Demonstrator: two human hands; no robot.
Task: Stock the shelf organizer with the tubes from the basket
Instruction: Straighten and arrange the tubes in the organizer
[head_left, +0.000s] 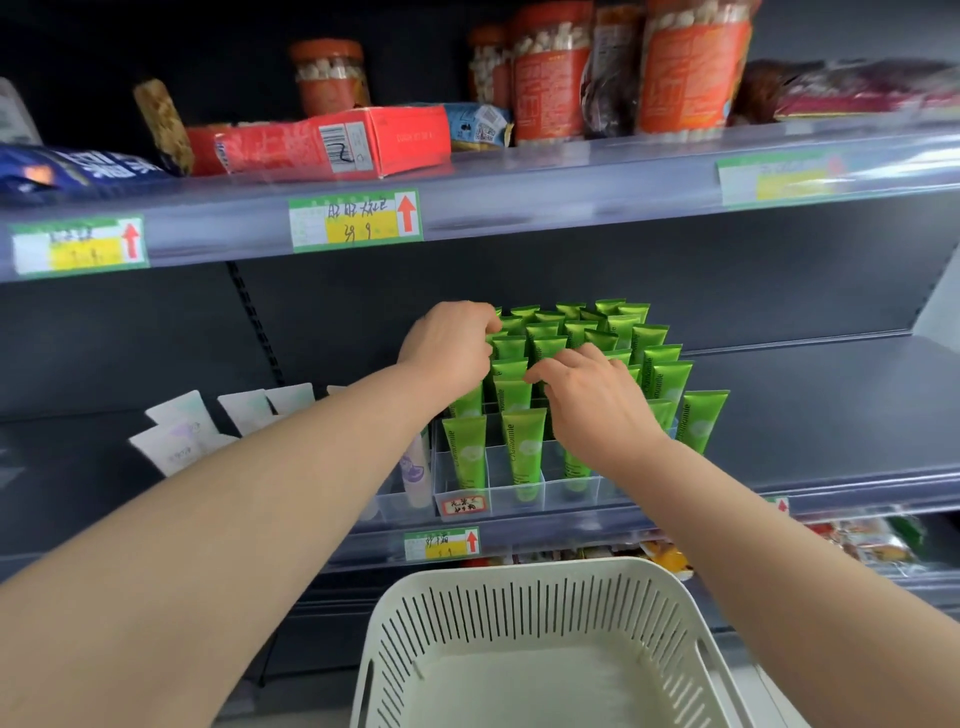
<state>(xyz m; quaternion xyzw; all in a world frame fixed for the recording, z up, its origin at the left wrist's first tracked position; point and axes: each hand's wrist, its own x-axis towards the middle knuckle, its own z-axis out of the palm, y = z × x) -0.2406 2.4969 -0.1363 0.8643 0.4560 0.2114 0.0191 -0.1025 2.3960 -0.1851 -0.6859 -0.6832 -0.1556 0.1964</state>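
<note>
So both my hands are up in the tubes (524, 441) right now. Left hand (449, 351) is at about 10 o'clock of the pack, fingers curled and pinched onto the crimped tops in the back-left rows; can't tell whether it's gripping 1 tube or just pressing on a few. Right hand (597, 400) sits at the middle, fingers spread flat over the tops, not clamped on anything I can make out. The hands are apart but close.

Tubes are all standing in the clear organizer (498, 486) on the middle shelf, long axis vertical, cap end down in the cells, flat crimp pointing up. Some lean back a bit.

The basket (524, 618) at 6 o'clock looks empty, so I reckon I'm basically done and just tidying.

What could go wrong: the pack is tight, so a sideways shove could tip neighbours domino-style, or drag one up out of its cell when I lift away. The loose-looking tube at 3 o'clock seems easiest to knock over.
</note>
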